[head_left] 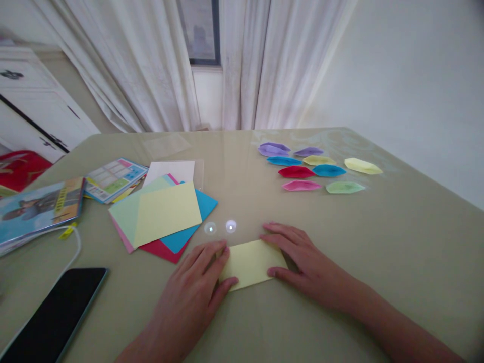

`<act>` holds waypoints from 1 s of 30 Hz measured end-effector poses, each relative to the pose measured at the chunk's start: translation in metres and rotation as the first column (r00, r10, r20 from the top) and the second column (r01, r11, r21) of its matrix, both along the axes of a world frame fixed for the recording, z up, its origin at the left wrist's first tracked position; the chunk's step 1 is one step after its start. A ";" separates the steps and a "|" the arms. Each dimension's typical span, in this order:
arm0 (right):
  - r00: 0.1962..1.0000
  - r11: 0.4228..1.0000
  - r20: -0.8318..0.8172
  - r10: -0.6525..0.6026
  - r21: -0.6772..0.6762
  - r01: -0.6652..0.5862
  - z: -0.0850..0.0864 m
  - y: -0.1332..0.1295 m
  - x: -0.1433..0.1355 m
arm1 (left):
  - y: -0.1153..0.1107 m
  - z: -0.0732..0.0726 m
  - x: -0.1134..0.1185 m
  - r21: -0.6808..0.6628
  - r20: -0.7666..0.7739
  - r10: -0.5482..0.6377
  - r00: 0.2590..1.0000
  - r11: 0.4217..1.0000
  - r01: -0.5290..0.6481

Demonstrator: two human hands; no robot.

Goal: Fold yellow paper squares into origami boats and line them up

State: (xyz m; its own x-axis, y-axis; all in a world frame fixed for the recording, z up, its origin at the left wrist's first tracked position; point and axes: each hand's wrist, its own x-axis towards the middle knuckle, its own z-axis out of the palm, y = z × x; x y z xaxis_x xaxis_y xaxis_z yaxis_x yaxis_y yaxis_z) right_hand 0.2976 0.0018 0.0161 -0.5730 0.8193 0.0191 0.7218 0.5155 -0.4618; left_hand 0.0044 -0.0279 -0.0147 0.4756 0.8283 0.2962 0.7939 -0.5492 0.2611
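A pale yellow sheet of paper, apparently folded into a rectangle, lies flat on the table between my hands. My left hand holds its left end, fingertips at the far corner and thumb on the near edge. At the right end, my right hand grips the sheet with the index finger on the far corner and the thumb by the near edge. Left of centre is a fanned stack of coloured paper, with a yellow sheet on top and a blue sheet partly beneath it.
Several folded paper boat-like shapes, among them a red one and a green one, lie at the back right. A black-screened phone, a white cable and a picture book occupy the left side.
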 end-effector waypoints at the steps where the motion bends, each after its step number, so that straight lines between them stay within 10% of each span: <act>1: 1.000 1.000 -0.009 -0.003 -0.002 0.003 -0.001 0.000 0.001 | 0.000 0.000 0.000 0.005 0.009 -0.007 1.000 1.000 0.007; 30: 0.996 0.999 -0.086 -0.009 -0.050 0.005 0.005 0.001 -0.001 | -0.006 0.008 0.008 0.247 0.000 -0.079 0.997 0.966 0.077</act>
State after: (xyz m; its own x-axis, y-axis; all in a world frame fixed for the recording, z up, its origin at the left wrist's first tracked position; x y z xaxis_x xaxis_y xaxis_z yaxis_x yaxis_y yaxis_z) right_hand 0.2969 0.0027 0.0206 -0.5652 0.8245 0.0273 0.6819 0.4856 -0.5470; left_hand 0.0122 -0.0338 -0.0068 0.5321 0.6891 0.4919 0.7439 -0.6579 0.1169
